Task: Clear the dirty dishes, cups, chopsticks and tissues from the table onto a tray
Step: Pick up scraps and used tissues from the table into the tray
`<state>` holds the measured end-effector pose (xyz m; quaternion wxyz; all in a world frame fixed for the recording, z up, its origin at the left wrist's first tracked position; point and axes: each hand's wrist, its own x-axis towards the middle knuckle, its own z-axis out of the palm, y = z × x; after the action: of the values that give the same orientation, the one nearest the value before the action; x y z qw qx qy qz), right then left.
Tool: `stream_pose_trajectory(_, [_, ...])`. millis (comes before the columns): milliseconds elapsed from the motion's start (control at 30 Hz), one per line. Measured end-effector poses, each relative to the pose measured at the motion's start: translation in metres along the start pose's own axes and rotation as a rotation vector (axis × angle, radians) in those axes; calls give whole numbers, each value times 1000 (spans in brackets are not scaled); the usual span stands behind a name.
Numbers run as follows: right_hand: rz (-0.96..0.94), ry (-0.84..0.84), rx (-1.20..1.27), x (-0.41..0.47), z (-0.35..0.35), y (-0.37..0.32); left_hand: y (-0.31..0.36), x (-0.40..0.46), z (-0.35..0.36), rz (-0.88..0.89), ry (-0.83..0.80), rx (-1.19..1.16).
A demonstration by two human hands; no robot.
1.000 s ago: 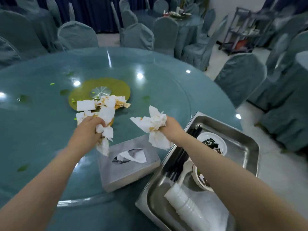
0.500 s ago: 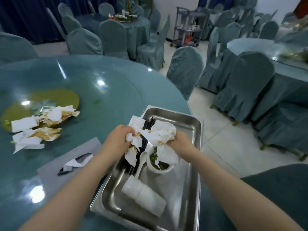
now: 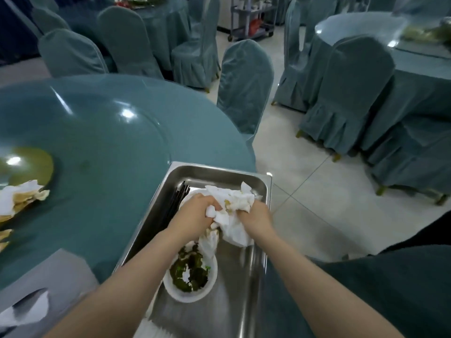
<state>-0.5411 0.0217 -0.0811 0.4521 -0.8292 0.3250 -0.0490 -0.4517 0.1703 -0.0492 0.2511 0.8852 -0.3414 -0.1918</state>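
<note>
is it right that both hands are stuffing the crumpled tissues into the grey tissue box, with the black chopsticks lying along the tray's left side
Not quite. The head view shows the left hand and right hand pressing the crumpled tissues into the steel tray, not the grey tissue box. The black chopsticks do lie along the tray's left side.

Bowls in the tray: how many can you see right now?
2. One bowl with green scraps sits near the tray's middle; a second bowl's rim shows behind the left hand, mostly covered by tissues. More may be hidden.
</note>
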Motion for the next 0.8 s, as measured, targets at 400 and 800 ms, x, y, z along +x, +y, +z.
stream_pose_trajectory(400, [136, -261, -144, 38, 1, 1, -5, 23, 38, -63, -476, -156])
stream_pose_trajectory(800, [-183, -137, -229, -32, 30, -72, -55, -73, -48, -152, -156, -245])
